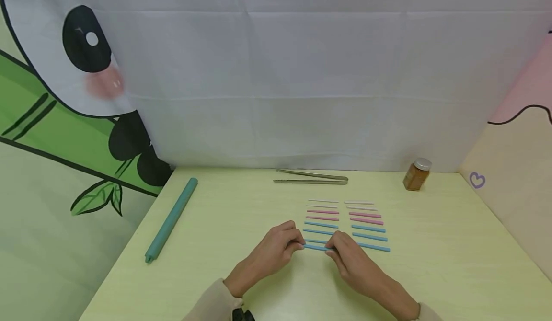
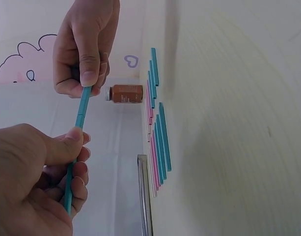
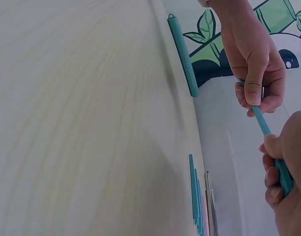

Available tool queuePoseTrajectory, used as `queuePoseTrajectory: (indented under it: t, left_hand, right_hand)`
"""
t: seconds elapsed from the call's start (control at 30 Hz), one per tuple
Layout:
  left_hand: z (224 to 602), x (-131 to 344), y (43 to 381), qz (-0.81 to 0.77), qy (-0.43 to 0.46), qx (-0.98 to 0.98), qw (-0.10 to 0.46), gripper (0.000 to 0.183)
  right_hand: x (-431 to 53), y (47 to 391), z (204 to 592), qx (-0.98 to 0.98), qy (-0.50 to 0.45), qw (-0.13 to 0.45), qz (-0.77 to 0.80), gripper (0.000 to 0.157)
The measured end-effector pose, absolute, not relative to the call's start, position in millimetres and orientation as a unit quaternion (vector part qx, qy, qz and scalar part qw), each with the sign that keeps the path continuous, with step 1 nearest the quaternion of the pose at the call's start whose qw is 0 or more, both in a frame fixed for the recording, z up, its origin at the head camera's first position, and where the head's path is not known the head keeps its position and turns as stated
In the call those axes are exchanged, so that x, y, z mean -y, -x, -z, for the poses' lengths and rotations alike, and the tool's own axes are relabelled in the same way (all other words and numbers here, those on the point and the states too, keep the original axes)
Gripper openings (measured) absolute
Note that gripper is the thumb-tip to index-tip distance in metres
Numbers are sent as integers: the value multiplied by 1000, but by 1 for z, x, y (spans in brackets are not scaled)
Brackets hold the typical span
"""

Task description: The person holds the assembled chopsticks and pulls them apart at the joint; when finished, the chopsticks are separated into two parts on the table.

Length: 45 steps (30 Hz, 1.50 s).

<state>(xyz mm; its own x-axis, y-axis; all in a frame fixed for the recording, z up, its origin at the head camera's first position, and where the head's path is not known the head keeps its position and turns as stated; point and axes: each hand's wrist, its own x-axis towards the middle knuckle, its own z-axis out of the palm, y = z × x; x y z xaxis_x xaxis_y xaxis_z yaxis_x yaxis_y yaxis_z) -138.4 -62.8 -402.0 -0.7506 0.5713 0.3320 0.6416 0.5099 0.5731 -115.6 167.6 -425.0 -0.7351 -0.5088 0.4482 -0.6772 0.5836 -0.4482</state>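
Note:
A slim blue stick spans both hands, held above the table, with a fine line across it near its middle. My left hand grips one end with thumb and curled fingers. My right hand pinches the other end between thumb and fingers. Beyond the hands, more sticks lie in two columns on the table: blue sticks nearest, then pink sticks, then thin white sticks farthest. The right hand partly hides the near blue sticks in the head view.
Metal tweezers lie at the back of the table. A brown-filled jar with a grey lid stands at the back right. On the left lies a long green cylinder. A printed cloth hangs behind.

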Motion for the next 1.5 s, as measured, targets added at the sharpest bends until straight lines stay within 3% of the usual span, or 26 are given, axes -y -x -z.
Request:
queuePoseTrajectory:
  t: [0.9,1.3,1.5]
  left_hand:
    - [401,58,135,357,351,862,82,6]
    - [403,57,134,359,359,853,124,7]
    - [400,55,135,325,364,865,117,7]
  right_hand:
    - [-178,117,427,867,-362,160,-305,12]
    - [-182,119,430,844,-381,189,-327,16]
    - [-185,121,428,849,-376,184,-324,5]
